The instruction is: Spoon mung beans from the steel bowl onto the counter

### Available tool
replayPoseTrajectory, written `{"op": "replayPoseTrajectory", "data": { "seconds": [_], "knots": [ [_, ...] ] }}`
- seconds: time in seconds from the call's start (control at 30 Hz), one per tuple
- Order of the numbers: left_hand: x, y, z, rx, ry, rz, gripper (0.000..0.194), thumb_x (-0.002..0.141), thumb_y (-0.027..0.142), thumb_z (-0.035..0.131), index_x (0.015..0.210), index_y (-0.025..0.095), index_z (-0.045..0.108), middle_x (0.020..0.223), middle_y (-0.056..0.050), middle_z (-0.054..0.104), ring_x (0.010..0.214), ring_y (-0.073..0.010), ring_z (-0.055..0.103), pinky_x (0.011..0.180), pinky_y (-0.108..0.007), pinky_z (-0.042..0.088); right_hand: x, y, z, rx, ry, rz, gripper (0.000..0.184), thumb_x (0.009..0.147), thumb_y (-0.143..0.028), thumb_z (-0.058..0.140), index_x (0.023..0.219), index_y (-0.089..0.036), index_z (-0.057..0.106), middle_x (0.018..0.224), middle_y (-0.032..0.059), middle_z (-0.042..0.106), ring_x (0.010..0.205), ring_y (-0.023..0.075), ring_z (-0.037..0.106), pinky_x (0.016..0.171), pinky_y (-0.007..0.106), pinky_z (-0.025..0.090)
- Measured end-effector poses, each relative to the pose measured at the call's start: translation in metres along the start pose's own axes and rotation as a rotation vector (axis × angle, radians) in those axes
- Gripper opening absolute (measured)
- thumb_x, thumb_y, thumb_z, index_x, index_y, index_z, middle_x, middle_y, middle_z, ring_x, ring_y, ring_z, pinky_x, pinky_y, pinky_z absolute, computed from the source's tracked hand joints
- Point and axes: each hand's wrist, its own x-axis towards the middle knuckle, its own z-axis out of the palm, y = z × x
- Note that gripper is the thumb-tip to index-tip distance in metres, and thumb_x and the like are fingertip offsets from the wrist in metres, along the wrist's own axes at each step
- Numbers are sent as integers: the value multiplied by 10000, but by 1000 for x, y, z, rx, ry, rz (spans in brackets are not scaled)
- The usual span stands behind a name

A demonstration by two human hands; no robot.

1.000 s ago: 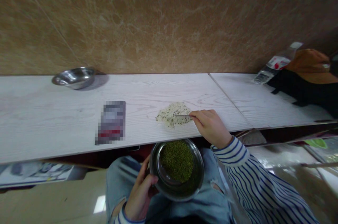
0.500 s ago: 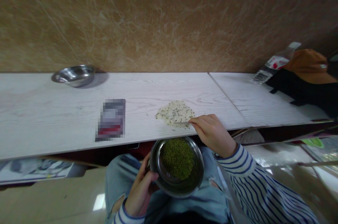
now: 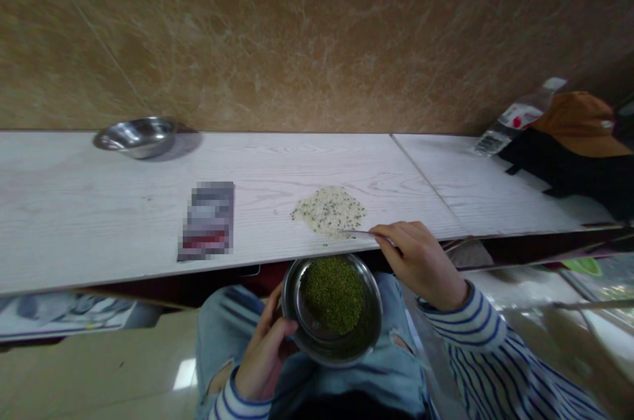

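Note:
My left hand (image 3: 265, 347) grips the left rim of a steel bowl (image 3: 369, 331), thumb over the edge. The bowl sits over my lap, just below the counter's front edge, and green mung beans (image 3: 334, 294) cover much of its bottom. In the fingers of my right hand (image 3: 421, 258) is a thin metal tool (image 3: 357, 232), slim like tweezers. Its tip lies at the near right edge of a flat pile of white rice grains mixed with green beans (image 3: 329, 209). A few loose beans lie just in front of the pile.
On the white wood-grain counter (image 3: 267, 169), a second steel bowl (image 3: 139, 139) stands at the back left. A dark, pixelated flat object (image 3: 207, 220) lies left of the pile. At the right are a plastic bottle (image 3: 515, 117), a brown cap (image 3: 577, 117) and black cloth (image 3: 555, 166).
My right hand has drawn the tool from the middle of the pile to its near right edge. The left hand keeps its hold on the bowl; the view has shifted slightly.

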Motion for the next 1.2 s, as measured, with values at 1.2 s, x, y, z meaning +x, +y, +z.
{"op": "replayPoseTrajectory", "data": {
  "seconds": [1.2],
  "knots": [
    [0,2,-4,12,-12,11,718,618,145,594,1315,249,460,1083,-65,625,835,-238,572,589,-343,490,-3,1,2,-70,38,62,195,910,-197,472,1029,-163,623,876,53,688,808,183,619,753,333,419]
  ]
}}
